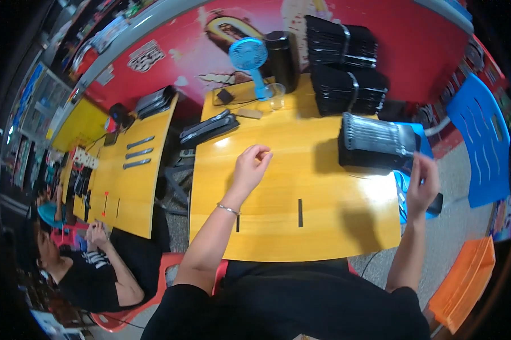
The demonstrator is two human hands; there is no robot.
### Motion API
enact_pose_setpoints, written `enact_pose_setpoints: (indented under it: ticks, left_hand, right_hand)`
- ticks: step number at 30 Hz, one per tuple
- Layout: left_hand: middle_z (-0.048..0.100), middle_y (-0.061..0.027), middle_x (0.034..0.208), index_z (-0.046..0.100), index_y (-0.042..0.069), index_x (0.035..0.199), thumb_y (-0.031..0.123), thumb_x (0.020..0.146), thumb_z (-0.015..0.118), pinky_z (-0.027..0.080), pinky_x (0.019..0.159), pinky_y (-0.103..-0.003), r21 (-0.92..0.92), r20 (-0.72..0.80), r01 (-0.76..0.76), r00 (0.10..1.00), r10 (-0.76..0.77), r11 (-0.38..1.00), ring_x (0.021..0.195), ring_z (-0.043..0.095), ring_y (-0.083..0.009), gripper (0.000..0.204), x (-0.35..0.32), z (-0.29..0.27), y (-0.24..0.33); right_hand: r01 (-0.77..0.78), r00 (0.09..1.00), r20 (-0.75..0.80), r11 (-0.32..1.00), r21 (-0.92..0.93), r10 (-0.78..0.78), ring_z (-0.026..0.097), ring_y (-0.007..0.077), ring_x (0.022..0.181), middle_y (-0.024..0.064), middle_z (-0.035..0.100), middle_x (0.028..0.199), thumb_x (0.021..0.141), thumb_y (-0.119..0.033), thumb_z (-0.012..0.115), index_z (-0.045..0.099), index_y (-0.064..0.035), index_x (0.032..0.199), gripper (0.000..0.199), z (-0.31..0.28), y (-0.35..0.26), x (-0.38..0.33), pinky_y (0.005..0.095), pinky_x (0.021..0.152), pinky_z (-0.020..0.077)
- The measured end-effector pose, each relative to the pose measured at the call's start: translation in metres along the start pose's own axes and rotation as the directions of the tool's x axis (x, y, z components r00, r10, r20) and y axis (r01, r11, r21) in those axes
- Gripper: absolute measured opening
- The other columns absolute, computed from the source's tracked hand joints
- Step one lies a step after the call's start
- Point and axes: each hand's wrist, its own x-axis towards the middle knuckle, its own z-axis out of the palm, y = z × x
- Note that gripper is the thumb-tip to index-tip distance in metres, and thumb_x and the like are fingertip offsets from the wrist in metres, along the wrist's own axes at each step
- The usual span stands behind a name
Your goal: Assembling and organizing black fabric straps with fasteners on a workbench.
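Observation:
My left hand point(252, 168) hovers over the middle of the table with its fingers curled toward the thumb; nothing shows between them. At the table's right side, my right hand point(423, 182) pinches the near right end of a slim silvery piece point(404, 152). That piece lies along the front of a row of similar shiny, slim pieces point(377, 135), set on top of a black box-shaped block point(364, 159). Two short black strips lie on the tabletop, one point(300, 213) in front of me and another point(238, 224) beside my left forearm.
Strapped black bundles point(349, 90) are stacked at the back right. A blue fan point(248, 55), black bottle point(282, 61) and clear cup point(275, 96) stand at the back; dark pouches point(209, 128) lie back left. A blue chair point(482, 141) is at right. Another person point(99, 272) sits left.

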Motion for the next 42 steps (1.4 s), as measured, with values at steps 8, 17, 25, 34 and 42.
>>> enact_pose_setpoints:
  ticks: [8, 17, 25, 34, 42]
  left_hand:
    - [0.051, -0.016, 0.127, 0.053, 0.007, 0.124, 0.028, 0.086, 0.062, 0.033, 0.103, -0.044, 0.703, -0.051, -0.067, 0.988, 0.145, 0.708, 0.123, 0.043, -0.0318, 0.044, -0.052, -0.09, -0.059]
    - [0.038, -0.0159, 0.142, 0.047, 0.012, 0.133, 0.039, 0.09, 0.054, 0.02, 0.111, -0.046, 0.774, -0.038, 0.007, 0.999, 0.037, 0.633, 0.135, 0.03, -0.0305, 0.052, -0.066, -0.09, -0.073]
    - [0.04, -0.0159, 0.141, 0.049, 0.012, 0.131, 0.039, 0.088, 0.056, 0.021, 0.111, -0.045, 0.754, -0.059, 0.013, 0.997, 0.049, 0.657, 0.133, 0.032, -0.0306, 0.051, -0.065, -0.091, -0.071]
    - [0.04, -0.0163, 0.141, 0.049, 0.012, 0.132, 0.038, 0.088, 0.056, 0.021, 0.111, -0.046, 0.734, -0.062, 0.011, 0.997, 0.051, 0.679, 0.134, 0.032, -0.0313, 0.051, -0.065, -0.091, -0.069]
    - [0.039, -0.0162, 0.141, 0.049, 0.012, 0.132, 0.037, 0.088, 0.056, 0.021, 0.111, -0.045, 0.748, -0.058, 0.004, 0.996, 0.06, 0.664, 0.134, 0.032, -0.031, 0.051, -0.065, -0.091, -0.07]
  right_hand:
    - [-0.127, 0.885, 0.464, 0.973, 0.194, 0.023, 0.053, 0.0183, 0.053, 0.0093, 0.056, 0.068, 0.077, 0.004, 0.064, 0.063, -0.0036, 0.086, 0.011, 0.076, -0.068, -0.075, 0.0281, 0.048, 0.0403]
    - [-0.27, 0.81, 0.573, 0.946, 0.18, 0.123, 0.056, 0.0218, 0.058, 0.0121, 0.059, 0.072, 0.083, -0.005, 0.06, 0.063, -0.0006, 0.084, 0.006, 0.135, -0.059, -0.109, 0.0301, 0.056, 0.0445]
    - [-0.283, 0.789, 0.593, 0.952, 0.119, 0.16, 0.055, 0.0205, 0.058, 0.0118, 0.059, 0.07, 0.083, -0.005, 0.06, 0.063, -0.0003, 0.083, 0.006, 0.136, -0.067, -0.106, 0.0291, 0.056, 0.0445]
    - [-0.264, 0.794, 0.584, 0.961, 0.085, 0.166, 0.055, 0.0197, 0.058, 0.0121, 0.06, 0.072, 0.084, -0.006, 0.062, 0.063, -0.0007, 0.086, 0.006, 0.137, -0.065, -0.108, 0.0282, 0.056, 0.0445]
    - [-0.266, 0.795, 0.583, 0.96, 0.084, 0.169, 0.054, 0.0198, 0.057, 0.0118, 0.059, 0.07, 0.084, -0.007, 0.062, 0.064, -0.0012, 0.085, 0.006, 0.136, -0.067, -0.107, 0.0289, 0.056, 0.0438]
